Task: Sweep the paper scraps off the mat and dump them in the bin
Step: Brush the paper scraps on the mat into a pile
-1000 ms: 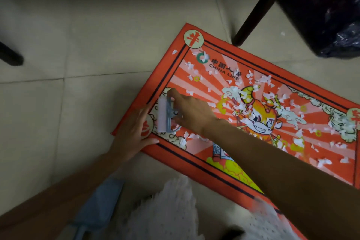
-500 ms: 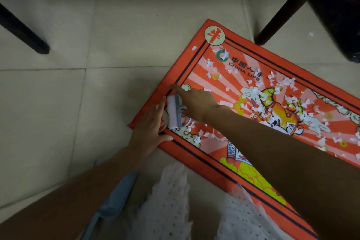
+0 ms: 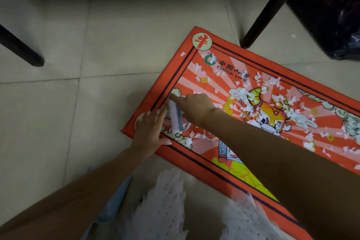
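Dark furniture legs stand on the pale tiled floor around the far end of the mat, one just beside its far edge, and a bin lined with a glossy black bag sits at the far right, well apart from the hands. The mat is a flat red-orange rectangle with a dark border line and a cartoon print, and the torn white paper scraps lie thickest around its middle, thinner toward the near-left corner. There the right hand grips a small brush with pale bristles and a blue back, its index finger stretched along the top. The left hand lies flat and open on the mat's corner, fingers just beside the bristles. White perforated fabric and a blue dustpan sit nearest the camera.
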The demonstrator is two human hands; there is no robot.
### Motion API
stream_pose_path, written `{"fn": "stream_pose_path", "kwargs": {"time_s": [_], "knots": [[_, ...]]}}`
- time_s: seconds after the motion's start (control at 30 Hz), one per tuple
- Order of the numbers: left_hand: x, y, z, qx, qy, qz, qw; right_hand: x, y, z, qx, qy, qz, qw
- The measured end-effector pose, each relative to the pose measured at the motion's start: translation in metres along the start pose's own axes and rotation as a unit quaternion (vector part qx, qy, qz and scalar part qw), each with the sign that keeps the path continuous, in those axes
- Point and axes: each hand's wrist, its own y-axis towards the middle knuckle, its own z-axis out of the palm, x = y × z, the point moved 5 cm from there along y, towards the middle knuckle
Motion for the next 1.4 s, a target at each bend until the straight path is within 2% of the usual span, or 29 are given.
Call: {"fn": "stream_pose_path", "kwargs": {"time_s": [0.33,0.6,0.73,0.87,1.07,1.23,1.4], "knots": [[-0.007,-0.003,-0.004,0.004,0.001,0.001,1.0,-0.051,-0.029,0.0,0.029,-0.053,0.071,0.996],[-0.01,0.002,-0.007,0.008,0.018,0.014,1.0,-0.053,-0.032,-0.006,-0.038,0.002,0.014,0.999],[-0.005,0.006,-0.006,0.003,0.0,0.04,0.999,-0.038,-0.025,-0.009,-0.03,0.076,0.001,0.997],[0.002,0.007,-0.001,0.002,-0.022,0.046,0.999,-0.012,-0.019,-0.002,-0.019,0.104,-0.016,0.994],[0.002,0.008,-0.001,0.012,-0.005,0.063,0.998,0.006,-0.024,0.009,0.021,0.019,-0.029,0.999],[0.002,0.009,0.0,0.029,0.025,0.057,0.998,-0.031,-0.035,-0.001,0.071,-0.02,0.026,0.997],[-0.001,0.007,0.0,0.033,0.028,0.057,0.997,-0.076,-0.05,-0.006,0.084,-0.066,0.074,0.992]]}}
